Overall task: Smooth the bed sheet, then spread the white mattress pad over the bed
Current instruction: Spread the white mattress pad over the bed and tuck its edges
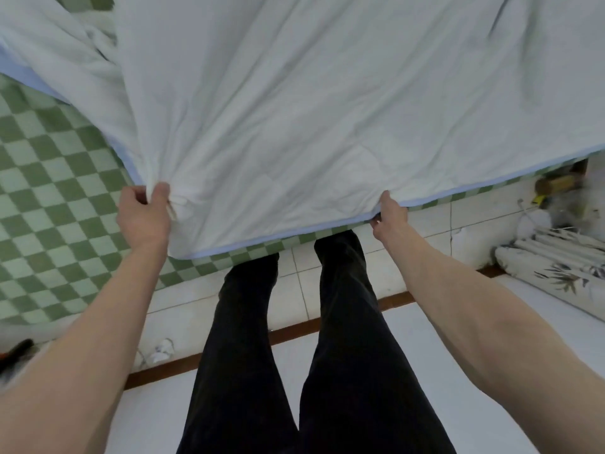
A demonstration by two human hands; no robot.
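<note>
The white mattress pad (294, 109) with a pale blue border covers most of the upper view, wrinkled and bunched at the upper left. Beneath it lies the green-and-white checked bed sheet (49, 178), showing at the left and in a thin strip along the pad's near edge. My left hand (144, 214) grips a gathered fold of the pad near its front left corner. My right hand (391, 216) pinches the pad's near edge further right, thumb on top.
My legs in black trousers (294, 339) stand on a white tiled floor (425, 231) right at the bed's edge. A brown threshold strip (288, 332) crosses the floor. A floral rolled mat (556, 273) and clutter lie at the right.
</note>
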